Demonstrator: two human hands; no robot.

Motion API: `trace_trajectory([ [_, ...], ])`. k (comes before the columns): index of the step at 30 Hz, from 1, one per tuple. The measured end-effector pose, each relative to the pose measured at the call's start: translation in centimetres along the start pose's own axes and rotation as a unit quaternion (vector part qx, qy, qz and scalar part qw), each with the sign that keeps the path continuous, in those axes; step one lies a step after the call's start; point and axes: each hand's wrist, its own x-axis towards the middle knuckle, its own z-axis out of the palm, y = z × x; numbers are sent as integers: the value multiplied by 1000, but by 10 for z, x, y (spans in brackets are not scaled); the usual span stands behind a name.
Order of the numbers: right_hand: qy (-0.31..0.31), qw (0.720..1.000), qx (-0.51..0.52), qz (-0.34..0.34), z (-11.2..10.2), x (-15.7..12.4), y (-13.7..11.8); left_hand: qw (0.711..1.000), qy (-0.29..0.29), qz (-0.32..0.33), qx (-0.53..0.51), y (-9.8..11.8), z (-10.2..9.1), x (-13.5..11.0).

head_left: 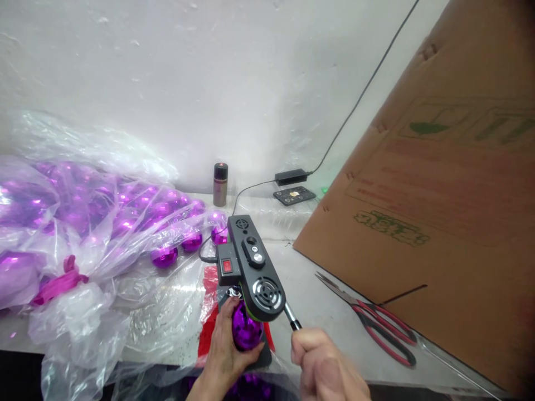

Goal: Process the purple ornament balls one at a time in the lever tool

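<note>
I am gripping a purple ball (pixel 243 329) with my left hand (pixel 225 348), fingers wrapped around its lower side, holding it directly under the head of the black bench machine (pixel 251 267). The ball's silver cap (pixel 233 291) is sitting just beneath the machine's nose. My right hand (pixel 321 362) is closing in a fist around the machine's lever handle (pixel 291 317).

Progress, as I judge it: one ball is sitting in the work position; a large stock of matching purple balls (pixel 125 211) is lying in clear plastic bags (pixel 83 312) to the left, several loose near the machine. I cannot tell which of these are processed, so most of the lot appears outstanding.

Markings: the machine is showing a red rocker switch (pixel 227 265); no lettering on it is legible. The cardboard sheet (pixel 430 189) leaning at the right is carrying green print and faint red lines, too blurred to read. The small can (pixel 220 184) by the wall shows no readable label. Red-handled pliers (pixel 376 323) are lying beside the cardboard.
</note>
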Motion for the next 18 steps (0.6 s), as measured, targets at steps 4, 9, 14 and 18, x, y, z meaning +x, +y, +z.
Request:
trace_trajectory([
  [4, 3, 1000, 1, 17, -3, -6, 4, 1000, -1, -4, 7, 2, -2, 0],
  [9, 11, 999, 24, 32, -2, -12, 6, 1000, 13, 12, 14, 0, -1, 0],
  [14, -9, 998, 36, 52, -5, -17, 7, 999, 2, 24, 26, -5, 0, 0],
  [18, -12, 996, 24, 82, -8, -20, 2, 999, 2, 32, 25, -7, 1, -1],
])
